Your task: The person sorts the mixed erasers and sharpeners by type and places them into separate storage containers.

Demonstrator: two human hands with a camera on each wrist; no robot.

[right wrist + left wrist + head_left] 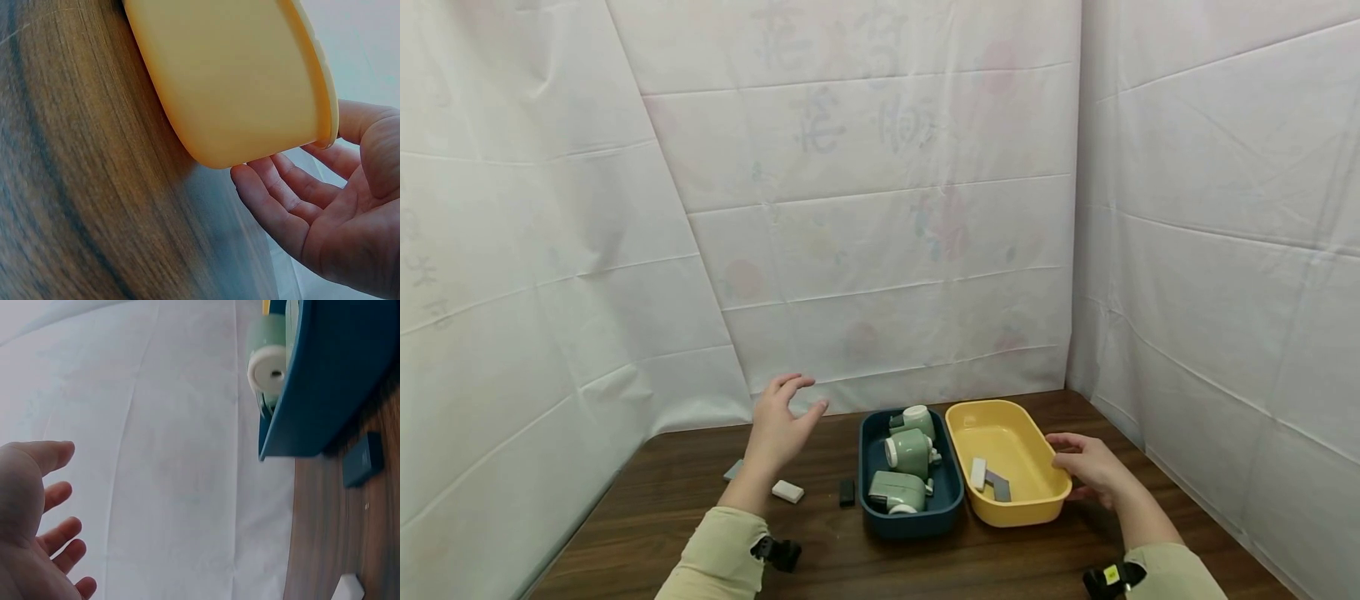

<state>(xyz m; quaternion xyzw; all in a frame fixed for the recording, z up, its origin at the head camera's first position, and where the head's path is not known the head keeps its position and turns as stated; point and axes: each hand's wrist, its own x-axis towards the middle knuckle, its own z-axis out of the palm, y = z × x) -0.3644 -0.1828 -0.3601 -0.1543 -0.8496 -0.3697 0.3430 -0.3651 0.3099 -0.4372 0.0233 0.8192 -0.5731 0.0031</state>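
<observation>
My left hand (pixel 781 423) is raised over the left side of the table, thumb and fingers spread apart and holding nothing. To its right stands a dark blue tray (pixel 951 510) with three rounded green-and-white objects (pixel 910 452) inside. My right hand (pixel 1093 467) is at the right side of a yellow tray (pixel 1022 512). Its thumb lies at the rim, while the fingers (pixel 269 200) curl against the outer wall in the right wrist view. Inside the yellow tray, a white block (pixel 978 473) and a grey angled piece (pixel 999 486) lie near the left wall.
On the dark wood table (pixel 647 517), a white block (pixel 787 492) and a small black block (pixel 847 492) lie left of the blue tray. A grey piece (pixel 733 470) shows partly behind the left forearm. White sheets (pixel 880 208) hang around the back and sides.
</observation>
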